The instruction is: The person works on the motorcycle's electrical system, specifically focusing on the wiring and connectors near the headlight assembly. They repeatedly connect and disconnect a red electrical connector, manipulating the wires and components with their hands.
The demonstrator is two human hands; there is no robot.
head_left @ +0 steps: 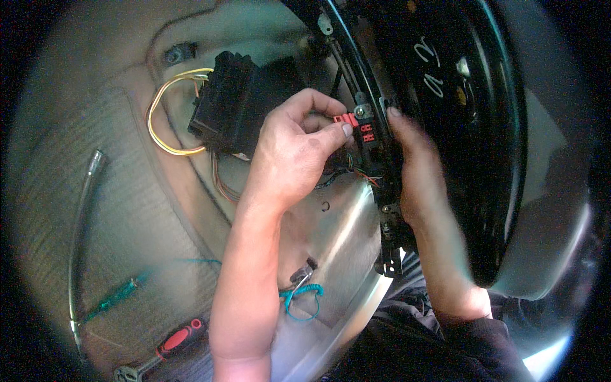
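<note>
My left hand [297, 143] pinches a red plastic connector [344, 120] between thumb and fingertips, beside a metal tab with a bolt [360, 111]. Just below it, small red connectors [367, 135] sit on a black rail [351, 67] with thin coloured wires [368, 174] hanging underneath. My right hand [414, 164] grips the edge of a glossy black curved panel [468, 134], thumb uppermost and the other fingers hidden. Left of my hands lies a black box [229, 105] with looping yellow and white wires [155, 102].
A metal flexible shaft [81, 223], a translucent green tool [118, 297] and a red-handled ratchet [179, 339] lie at lower left. A small metal tool [300, 274] and teal coiled cord [305, 288] rest on the silver surface [324, 239]. My dark-clothed body fills the bottom right.
</note>
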